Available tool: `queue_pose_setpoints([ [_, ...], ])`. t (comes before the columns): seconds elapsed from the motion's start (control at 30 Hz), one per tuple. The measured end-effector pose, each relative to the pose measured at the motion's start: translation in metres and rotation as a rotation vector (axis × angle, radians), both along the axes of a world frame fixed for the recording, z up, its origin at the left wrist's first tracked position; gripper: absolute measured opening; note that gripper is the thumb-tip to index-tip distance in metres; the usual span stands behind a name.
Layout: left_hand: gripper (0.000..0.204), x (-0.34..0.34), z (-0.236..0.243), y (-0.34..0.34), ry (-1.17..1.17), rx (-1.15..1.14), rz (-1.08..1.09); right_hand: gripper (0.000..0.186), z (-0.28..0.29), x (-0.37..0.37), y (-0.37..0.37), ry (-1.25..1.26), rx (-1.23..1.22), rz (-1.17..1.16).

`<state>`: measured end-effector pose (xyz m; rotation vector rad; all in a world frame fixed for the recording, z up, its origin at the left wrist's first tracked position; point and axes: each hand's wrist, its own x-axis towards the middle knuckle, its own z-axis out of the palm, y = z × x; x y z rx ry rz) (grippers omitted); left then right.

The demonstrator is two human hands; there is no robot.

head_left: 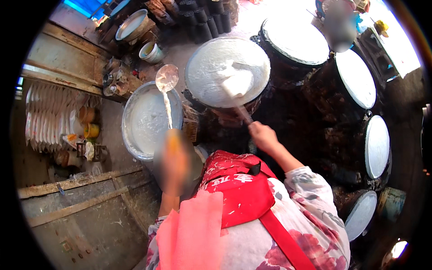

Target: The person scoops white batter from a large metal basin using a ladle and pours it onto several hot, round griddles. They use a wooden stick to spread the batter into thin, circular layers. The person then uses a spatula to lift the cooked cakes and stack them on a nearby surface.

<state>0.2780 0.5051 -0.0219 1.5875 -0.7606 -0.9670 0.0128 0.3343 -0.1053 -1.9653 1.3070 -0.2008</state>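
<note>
My left hand (173,157), blurred, grips the long handle of a metal ladle (166,77) coated in pale, thick liquid. The ladle's bowl is raised near the upper edge of a large basin (137,128) of white liquid. My right hand (263,137) is closed round the handle of a paddle (238,83), whose pale, motion-smeared head is in a wide round vessel (202,76) of white mixture in front of me. My red apron (238,202) and floral sleeves show along the lower edge.
Dark drums with white round tops (357,78) curve around my right. A small bucket (150,53), black cylinders (202,27) and another basin (130,24) sit at the back. On the left are stacked white bundles (47,117) and worn wooden boards (72,207). A blurred shape (337,27) stands at the top right.
</note>
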Motion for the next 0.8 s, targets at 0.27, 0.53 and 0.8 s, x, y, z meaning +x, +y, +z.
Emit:
queue_pose_setpoints([
  [0.27, 0.036, 0.002, 0.001, -0.006, -0.128, -0.002, -0.075, 0.036, 0.000, -0.030, -0.042, 0.003, 0.148, -0.234],
  [0.53, 0.034, -0.004, -0.001, -0.026, 0.010, 0.019, -0.060, 0.034, -0.014, -0.056, -0.076, -0.006, -0.066, -0.112],
  [0.8, 0.032, -0.024, 0.027, -0.043, 0.355, 0.137, -0.010, 0.030, -0.017, -0.075, -0.075, 0.090, -0.097, 0.124],
])
